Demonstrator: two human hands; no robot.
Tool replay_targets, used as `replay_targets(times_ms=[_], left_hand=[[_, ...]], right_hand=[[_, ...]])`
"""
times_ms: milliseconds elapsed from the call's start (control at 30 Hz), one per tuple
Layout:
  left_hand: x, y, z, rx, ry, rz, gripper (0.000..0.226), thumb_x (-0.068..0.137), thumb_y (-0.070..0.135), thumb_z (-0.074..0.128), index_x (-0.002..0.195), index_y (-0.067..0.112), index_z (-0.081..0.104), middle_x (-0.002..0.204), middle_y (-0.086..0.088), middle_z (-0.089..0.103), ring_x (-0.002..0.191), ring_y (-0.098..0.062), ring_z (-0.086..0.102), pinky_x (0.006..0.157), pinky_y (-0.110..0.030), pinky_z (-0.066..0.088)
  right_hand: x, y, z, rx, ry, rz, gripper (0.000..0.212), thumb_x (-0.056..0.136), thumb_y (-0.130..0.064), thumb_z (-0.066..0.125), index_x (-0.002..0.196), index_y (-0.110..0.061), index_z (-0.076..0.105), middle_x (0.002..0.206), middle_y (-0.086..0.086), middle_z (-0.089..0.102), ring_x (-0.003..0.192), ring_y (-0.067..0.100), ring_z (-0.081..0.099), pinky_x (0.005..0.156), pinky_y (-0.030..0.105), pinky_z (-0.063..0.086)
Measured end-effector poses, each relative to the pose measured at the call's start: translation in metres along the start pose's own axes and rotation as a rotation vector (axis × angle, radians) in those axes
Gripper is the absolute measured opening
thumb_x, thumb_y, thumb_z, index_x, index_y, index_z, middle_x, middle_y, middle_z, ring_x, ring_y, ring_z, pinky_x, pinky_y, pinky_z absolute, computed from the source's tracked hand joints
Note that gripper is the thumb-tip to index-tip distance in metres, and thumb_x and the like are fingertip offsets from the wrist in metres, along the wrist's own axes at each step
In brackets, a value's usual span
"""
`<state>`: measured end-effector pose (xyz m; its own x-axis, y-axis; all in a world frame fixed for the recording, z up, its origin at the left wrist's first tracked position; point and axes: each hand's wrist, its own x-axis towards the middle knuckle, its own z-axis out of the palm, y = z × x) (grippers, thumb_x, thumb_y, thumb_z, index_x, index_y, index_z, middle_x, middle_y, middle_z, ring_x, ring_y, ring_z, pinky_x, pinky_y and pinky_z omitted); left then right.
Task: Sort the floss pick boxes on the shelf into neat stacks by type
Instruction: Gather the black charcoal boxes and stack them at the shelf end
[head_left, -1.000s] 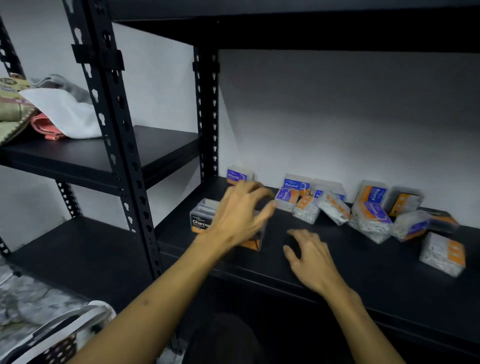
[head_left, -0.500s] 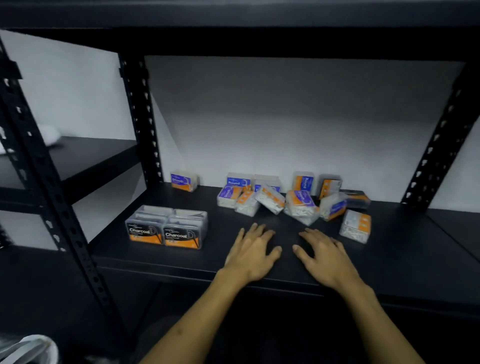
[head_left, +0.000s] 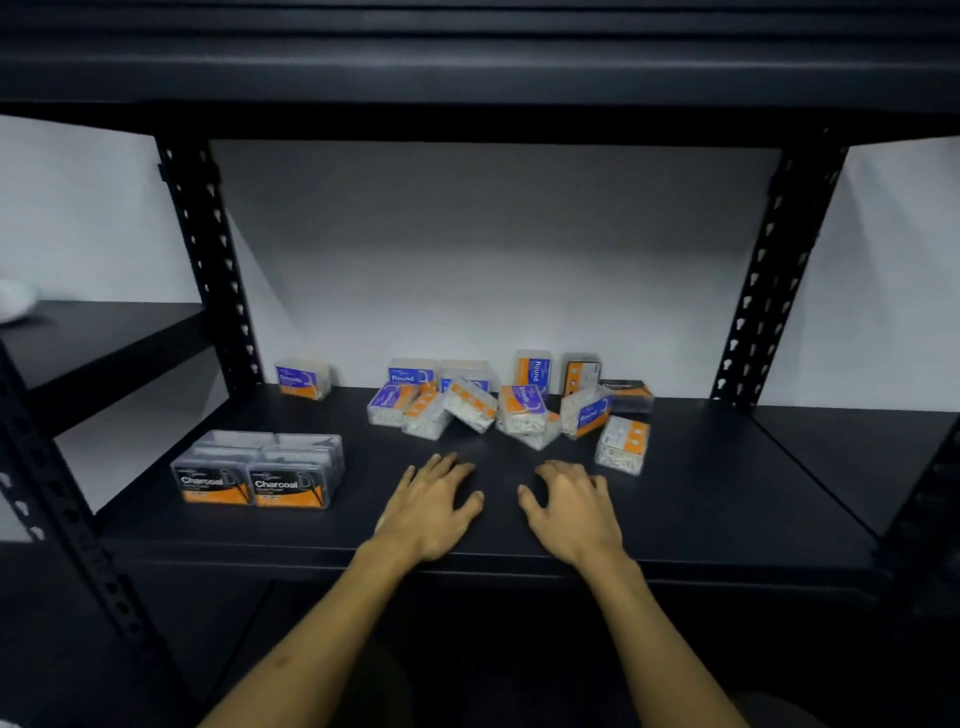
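Observation:
Two black-and-orange Charcoal boxes stand side by side at the shelf's left front. One blue Smooth box stands alone at the back left. A jumbled heap of blue, orange and clear Round and Smooth boxes lies at the back middle. A separate clear box lies to its right, and a dark Charcoal box lies behind it. My left hand and my right hand rest flat on the shelf in front of the heap, fingers spread, holding nothing.
The black shelf board has perforated black uprights at the back left and back right. A second shelf board lies to the left, and another board runs overhead. A white wall is behind.
My left hand left the Charcoal boxes and came to rest on the shelf beside my right hand. The view swung right, centring the shelf.

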<state>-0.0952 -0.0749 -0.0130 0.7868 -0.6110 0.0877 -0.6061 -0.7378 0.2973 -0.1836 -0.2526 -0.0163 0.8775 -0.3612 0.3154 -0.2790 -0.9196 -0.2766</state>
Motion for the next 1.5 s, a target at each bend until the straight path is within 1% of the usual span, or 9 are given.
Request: replay_targets(times_ms=[167, 267, 400, 600, 767, 1033, 1267, 1333, 1500], left_hand=[[0.005, 0.019, -0.032, 0.194, -0.213, 0.024, 0.053, 0.099, 0.053, 0.041, 0.145, 0.026, 0.043, 0.154, -0.004, 0.038, 0.141, -0.025, 0.036, 0.112, -0.042, 0.036], [0.019, 0.049, -0.058, 0.171, 0.005, 0.134, 0.029, 0.092, 0.049, 0.056, 0.108, 0.026, 0.062, 0.113, 0.003, 0.063, 0.105, -0.018, 0.060, 0.083, -0.036, 0.052], [0.069, 0.094, -0.068, 0.018, 0.166, 0.259, 0.029, 0.090, 0.046, 0.057, 0.111, 0.028, 0.065, 0.114, 0.003, 0.063, 0.101, -0.016, 0.060, 0.084, -0.039, 0.054], [0.184, 0.134, -0.049, 0.003, 0.130, 0.308, 0.043, 0.096, 0.035, 0.054, 0.137, 0.020, 0.051, 0.137, -0.005, 0.052, 0.125, -0.025, 0.048, 0.101, -0.041, 0.044], [0.242, 0.142, -0.018, 0.138, 0.076, 0.283, 0.055, 0.098, 0.028, 0.048, 0.150, 0.015, 0.037, 0.152, -0.009, 0.042, 0.135, -0.028, 0.042, 0.109, -0.042, 0.037], [0.257, 0.148, 0.001, 0.257, 0.315, 0.310, 0.036, 0.096, 0.035, 0.056, 0.122, 0.011, 0.061, 0.125, -0.013, 0.049, 0.114, -0.028, 0.046, 0.093, -0.038, 0.041], [0.236, 0.153, -0.020, -0.141, 0.335, 0.422, 0.032, 0.086, 0.008, 0.070, 0.117, 0.005, 0.061, 0.109, -0.009, 0.058, 0.096, -0.020, 0.059, 0.084, -0.016, 0.051], [0.219, 0.153, -0.037, -0.210, 0.363, 0.445, 0.037, 0.084, 0.005, 0.074, 0.119, 0.005, 0.062, 0.110, -0.007, 0.059, 0.092, -0.012, 0.054, 0.071, 0.001, 0.039], [0.164, 0.142, -0.061, -0.363, 0.353, 0.411, 0.037, 0.085, 0.027, 0.076, 0.119, 0.015, 0.064, 0.110, 0.000, 0.066, 0.098, -0.012, 0.058, 0.080, -0.017, 0.042]], right_hand=[[-0.001, 0.018, -0.008, 0.441, 0.089, -0.075, 0.026, 0.098, -0.038, 0.053, 0.114, -0.023, 0.066, 0.111, -0.007, 0.068, 0.106, 0.011, 0.060, 0.092, 0.032, 0.047], [0.008, 0.049, -0.024, 0.555, 0.321, -0.121, 0.010, 0.096, -0.018, 0.058, 0.096, -0.017, 0.068, 0.093, -0.009, 0.065, 0.088, 0.006, 0.060, 0.076, 0.026, 0.050], [0.053, 0.109, -0.039, 0.529, 0.550, -0.025, 0.014, 0.096, -0.008, 0.055, 0.086, -0.015, 0.062, 0.086, -0.005, 0.060, 0.081, 0.013, 0.054, 0.069, 0.028, 0.041], [0.111, 0.181, -0.020, 0.647, 0.236, 0.221, 0.031, 0.106, -0.033, 0.036, 0.130, -0.025, 0.054, 0.135, 0.003, 0.056, 0.124, 0.022, 0.049, 0.098, 0.030, 0.036], [0.139, 0.202, -0.008, 0.315, 0.011, 0.146, 0.051, 0.106, -0.027, 0.034, 0.154, -0.037, 0.022, 0.166, 0.000, 0.012, 0.149, 0.030, 0.021, 0.119, 0.054, 0.020], [0.134, 0.201, -0.012, 0.205, 0.135, 0.167, 0.046, 0.095, -0.031, 0.062, 0.137, -0.016, 0.050, 0.162, 0.002, 0.026, 0.148, 0.026, 0.022, 0.113, 0.051, 0.028], [0.093, 0.196, -0.027, 0.361, 0.310, 0.259, 0.023, 0.086, -0.017, 0.074, 0.101, -0.012, 0.058, 0.093, -0.010, 0.050, 0.104, 0.024, 0.051, 0.090, 0.036, 0.047], [0.080, 0.196, -0.031, 0.355, 0.346, 0.318, 0.024, 0.084, -0.017, 0.076, 0.097, -0.013, 0.056, 0.095, -0.006, 0.051, 0.103, 0.023, 0.049, 0.088, 0.037, 0.047], [0.045, 0.181, -0.037, 0.154, 0.339, 0.394, 0.037, 0.088, -0.028, 0.072, 0.114, -0.011, 0.053, 0.120, 0.006, 0.050, 0.105, 0.029, 0.051, 0.082, 0.043, 0.049]])
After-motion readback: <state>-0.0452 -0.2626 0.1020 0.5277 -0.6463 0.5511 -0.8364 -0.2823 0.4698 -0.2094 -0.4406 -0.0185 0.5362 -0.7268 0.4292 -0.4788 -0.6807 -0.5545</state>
